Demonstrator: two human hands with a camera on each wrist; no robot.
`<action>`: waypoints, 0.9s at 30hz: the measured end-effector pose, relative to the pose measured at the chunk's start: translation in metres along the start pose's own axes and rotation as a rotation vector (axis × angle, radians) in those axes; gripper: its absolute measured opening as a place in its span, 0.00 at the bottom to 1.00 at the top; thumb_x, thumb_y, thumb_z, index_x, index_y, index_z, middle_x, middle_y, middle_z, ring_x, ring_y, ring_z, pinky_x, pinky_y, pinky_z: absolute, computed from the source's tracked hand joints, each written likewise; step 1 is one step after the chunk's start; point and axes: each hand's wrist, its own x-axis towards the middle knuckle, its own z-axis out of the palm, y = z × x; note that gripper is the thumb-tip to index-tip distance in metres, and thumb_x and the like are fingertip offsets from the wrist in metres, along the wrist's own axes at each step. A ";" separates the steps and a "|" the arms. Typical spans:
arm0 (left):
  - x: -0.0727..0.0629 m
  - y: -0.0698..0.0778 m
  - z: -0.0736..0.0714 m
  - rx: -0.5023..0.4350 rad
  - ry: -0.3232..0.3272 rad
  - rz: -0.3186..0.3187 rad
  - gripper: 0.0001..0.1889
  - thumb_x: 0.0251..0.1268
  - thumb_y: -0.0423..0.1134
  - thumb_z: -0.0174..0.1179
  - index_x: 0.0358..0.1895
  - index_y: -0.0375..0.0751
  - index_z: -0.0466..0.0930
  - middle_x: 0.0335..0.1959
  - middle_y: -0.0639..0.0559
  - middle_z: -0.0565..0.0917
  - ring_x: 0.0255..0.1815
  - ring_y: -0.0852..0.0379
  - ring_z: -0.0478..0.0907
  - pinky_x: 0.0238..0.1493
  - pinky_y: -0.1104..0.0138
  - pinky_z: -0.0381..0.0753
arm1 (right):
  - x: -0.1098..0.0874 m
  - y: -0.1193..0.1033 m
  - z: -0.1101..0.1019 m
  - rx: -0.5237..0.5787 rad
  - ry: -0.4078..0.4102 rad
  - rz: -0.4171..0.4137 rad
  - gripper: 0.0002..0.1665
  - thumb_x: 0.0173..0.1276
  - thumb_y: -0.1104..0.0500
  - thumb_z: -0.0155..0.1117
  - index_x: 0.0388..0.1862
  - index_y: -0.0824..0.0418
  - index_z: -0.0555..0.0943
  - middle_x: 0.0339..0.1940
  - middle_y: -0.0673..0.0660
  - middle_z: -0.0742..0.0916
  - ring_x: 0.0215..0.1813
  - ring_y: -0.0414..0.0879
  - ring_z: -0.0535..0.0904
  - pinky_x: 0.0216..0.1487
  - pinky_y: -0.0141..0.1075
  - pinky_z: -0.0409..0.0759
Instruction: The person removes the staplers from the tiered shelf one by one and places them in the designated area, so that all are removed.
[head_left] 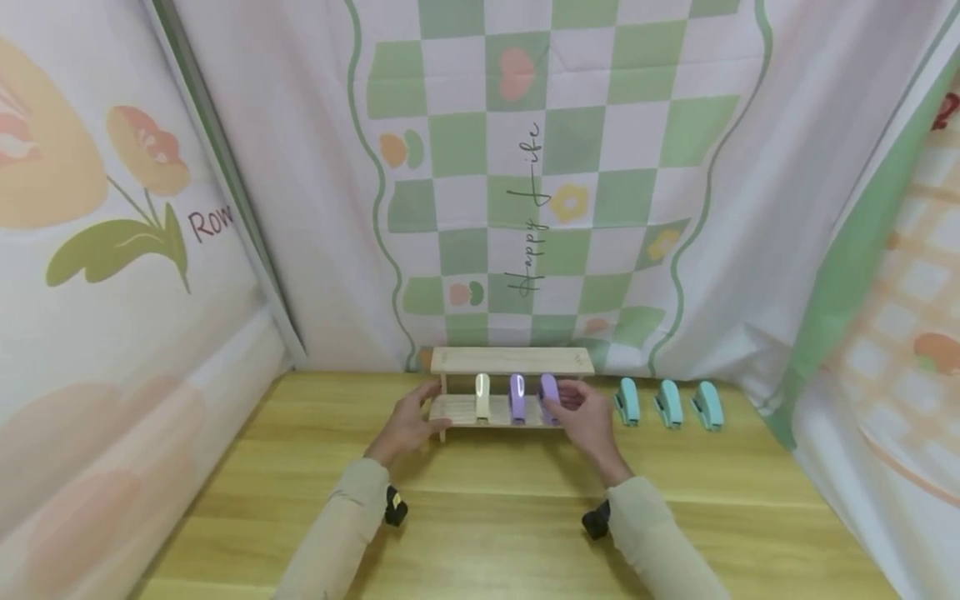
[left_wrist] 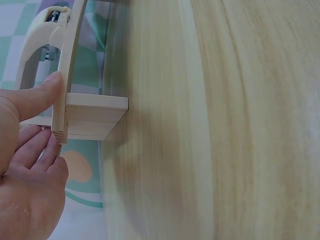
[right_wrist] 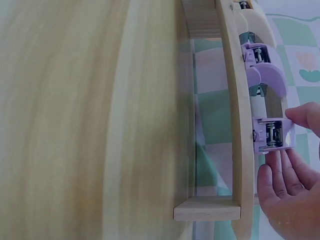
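Head view: right purple stapler (head_left: 549,387) at centre, at the right end of the lower board of a two-tier wooden shelf (head_left: 513,361); right hand (head_left: 591,419) pinches it, thumb covering part of its side. Left hand (head_left: 408,427) grips the shelf's left end; some fingers lost behind it. Middle purple stapler (head_left: 517,398) and cream stapler (head_left: 482,397) stand on the same board, left of the held one. Three teal staplers (head_left: 670,405) in a row right of centre, the nearest just beside the right hand. Checked cloth (head_left: 517,158) hangs close behind the shelf, limiting room at the back. Wooden tabletop (head_left: 491,533) runs from shelf to bottom edge, forearms crossing it.

Left wrist view: hand cut by the left edge; thumb on the board, fingertips partly hidden by the board's end. Cream stapler upper left, a purple shape blurred behind. Shelf leg left of centre; tabletop spreads rightward.

Right wrist view: hand cut by the right edge, thumb and fingers on either side of the held stapler. Middle purple one sits just above; cream one clipped at top. Shelf leg low in frame, tabletop to the left.
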 end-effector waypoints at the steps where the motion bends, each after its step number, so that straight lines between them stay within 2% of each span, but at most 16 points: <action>1: 0.000 0.000 0.000 0.003 0.002 0.002 0.39 0.63 0.30 0.73 0.77 0.35 0.67 0.76 0.35 0.74 0.81 0.32 0.65 0.83 0.37 0.61 | 0.000 -0.001 0.001 0.004 0.001 0.011 0.25 0.66 0.61 0.77 0.60 0.66 0.83 0.53 0.68 0.90 0.55 0.58 0.88 0.54 0.36 0.92; 6: 0.000 0.000 -0.001 -0.005 0.006 0.005 0.40 0.62 0.30 0.74 0.77 0.34 0.67 0.76 0.35 0.74 0.81 0.32 0.66 0.83 0.37 0.61 | -0.002 -0.003 0.000 0.026 0.006 0.036 0.24 0.65 0.61 0.78 0.58 0.66 0.84 0.54 0.68 0.90 0.55 0.58 0.88 0.53 0.34 0.91; 11: 0.000 0.000 0.000 -0.018 0.001 -0.002 0.40 0.63 0.30 0.73 0.78 0.35 0.66 0.77 0.36 0.74 0.81 0.33 0.65 0.84 0.38 0.60 | -0.008 -0.003 -0.009 0.015 0.004 0.041 0.23 0.65 0.60 0.78 0.58 0.65 0.85 0.54 0.67 0.90 0.55 0.56 0.88 0.55 0.33 0.90; 18: 0.000 -0.001 0.001 -0.012 0.008 0.014 0.40 0.62 0.30 0.73 0.78 0.35 0.67 0.76 0.35 0.74 0.81 0.33 0.66 0.83 0.37 0.61 | -0.022 -0.004 -0.036 0.026 0.011 0.068 0.23 0.68 0.59 0.76 0.60 0.65 0.84 0.56 0.67 0.90 0.55 0.52 0.87 0.49 0.24 0.88; 23: -0.002 0.001 0.001 -0.005 0.011 0.007 0.39 0.63 0.31 0.73 0.77 0.36 0.68 0.76 0.36 0.74 0.81 0.33 0.66 0.83 0.37 0.62 | -0.031 0.002 -0.057 0.004 0.041 0.086 0.25 0.68 0.56 0.77 0.60 0.66 0.84 0.56 0.67 0.90 0.50 0.43 0.87 0.46 0.21 0.87; 27: -0.002 0.002 0.000 -0.008 0.009 -0.008 0.40 0.63 0.31 0.74 0.78 0.39 0.68 0.77 0.37 0.74 0.81 0.33 0.65 0.83 0.38 0.62 | -0.039 0.010 -0.076 -0.031 0.064 0.138 0.28 0.69 0.53 0.77 0.62 0.65 0.83 0.58 0.67 0.89 0.47 0.36 0.84 0.45 0.22 0.87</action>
